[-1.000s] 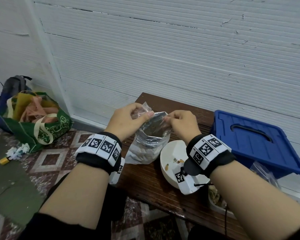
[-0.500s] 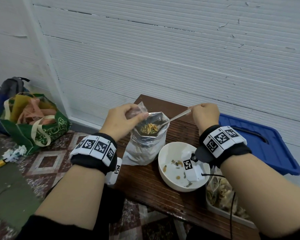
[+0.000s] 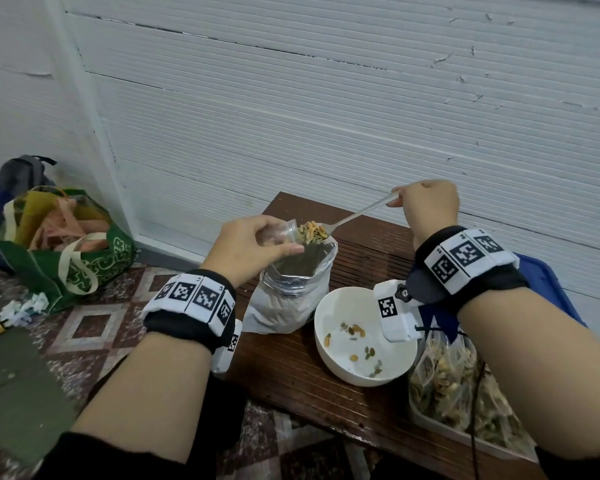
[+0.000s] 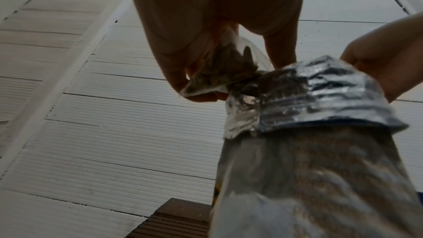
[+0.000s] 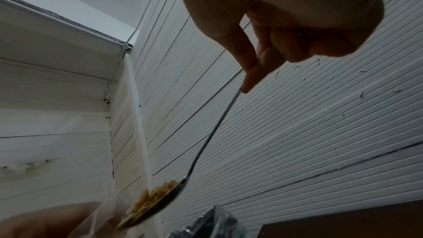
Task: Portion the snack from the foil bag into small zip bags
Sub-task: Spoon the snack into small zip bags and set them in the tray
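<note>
A foil bag [image 3: 291,292] is stood upright on the table [image 3: 291,368], its top rolled down into a silver cuff and its mouth open; its contents are hidden in shadow. Just beside it a white bowl [image 3: 326,327] is set, with a few scattered seeds and nuts at the bottom. At the table's right edge a tray [image 3: 430,419] is packed with filled clear bags. A blue bin [image 3: 548,289] is seen behind the right wrist, and a green tote [image 3: 94,268] stuffed with bags is on the floor to the left.

A small clear zip bag [image 3: 283,233] is pinched at its mouth by the left hand [image 3: 246,247], thumb and curled fingers closed on the plastic, directly above the foil bag's opening; snack is already seen inside it in the left wrist view [image 4: 219,73]. A spoon [image 3: 354,218] is held by the right hand [image 3: 426,209], the handle's end nipped between thumb and fingertips, the other fingers curled. Its heaped bowl of snack [image 3: 312,232] is at the zip bag's mouth.

Half a second ago the loaded spoon was lower, in the foil bag's mouth; now it has been raised to the zip bag, and the right hand is higher.
</note>
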Motion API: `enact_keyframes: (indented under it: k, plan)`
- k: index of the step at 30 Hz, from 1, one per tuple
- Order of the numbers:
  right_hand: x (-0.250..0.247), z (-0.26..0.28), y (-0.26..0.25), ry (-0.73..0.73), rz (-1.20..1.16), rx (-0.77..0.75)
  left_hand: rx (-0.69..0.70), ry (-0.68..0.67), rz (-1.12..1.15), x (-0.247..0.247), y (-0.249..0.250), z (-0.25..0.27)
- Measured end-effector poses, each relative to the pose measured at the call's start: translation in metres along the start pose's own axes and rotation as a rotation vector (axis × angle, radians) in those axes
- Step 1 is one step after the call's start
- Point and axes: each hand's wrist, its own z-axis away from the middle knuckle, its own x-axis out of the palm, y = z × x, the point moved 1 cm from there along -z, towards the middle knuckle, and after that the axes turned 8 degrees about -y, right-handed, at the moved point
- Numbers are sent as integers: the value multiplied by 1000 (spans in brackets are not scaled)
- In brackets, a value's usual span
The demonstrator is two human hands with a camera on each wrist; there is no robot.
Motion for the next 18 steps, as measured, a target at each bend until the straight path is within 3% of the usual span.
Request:
enact_keyframes:
  k: [8,14,18]
  plan:
    - [21,10,-3,-86,-28,-126,38,2,-14,6,5,1]
    - [30,28,-13,-209,-84,-408,68,66,30,11,5,0]
    - [24,29,-18,-168,-178,-493,36,111,109,8,5,-1]
